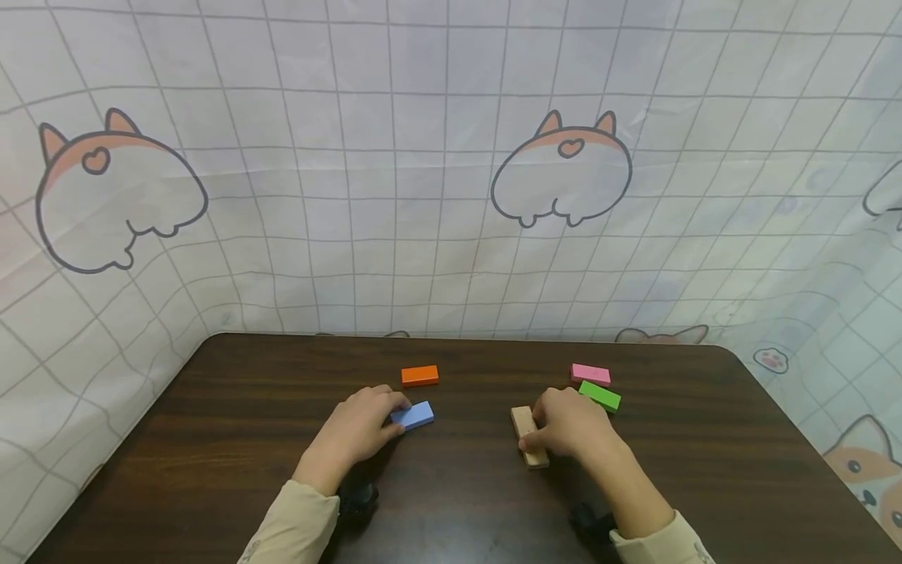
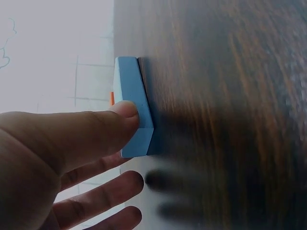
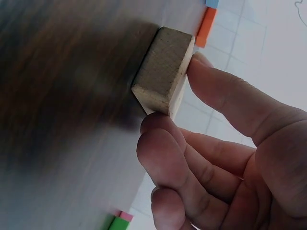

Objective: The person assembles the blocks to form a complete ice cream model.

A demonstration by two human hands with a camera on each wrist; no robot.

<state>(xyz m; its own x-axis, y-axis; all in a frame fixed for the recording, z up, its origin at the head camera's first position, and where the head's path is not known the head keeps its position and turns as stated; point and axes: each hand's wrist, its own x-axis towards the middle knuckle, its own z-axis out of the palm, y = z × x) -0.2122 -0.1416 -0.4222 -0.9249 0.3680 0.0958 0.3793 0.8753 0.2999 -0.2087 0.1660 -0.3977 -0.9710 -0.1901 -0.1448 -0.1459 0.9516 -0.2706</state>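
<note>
On the left side of the table, my left hand (image 1: 357, 425) pinches one end of a blue block (image 1: 419, 415) between thumb and forefinger. The left wrist view shows the thumb on the block's (image 2: 128, 81) near face, the other fingers spread below it. My right hand (image 1: 572, 423) grips a plain wooden block (image 1: 522, 421), which lies lengthwise away from me. In the right wrist view, the thumb touches the upper face of the wooden block (image 3: 163, 62) and curled fingers meet its end and side.
An orange block (image 1: 420, 376) lies beyond the blue one. Past my right hand, a pink block (image 1: 590, 374) and a green block (image 1: 600, 396) lie close together. The dark wooden table (image 1: 465, 501) ends at a patterned curtain (image 1: 423, 196) behind and at the sides.
</note>
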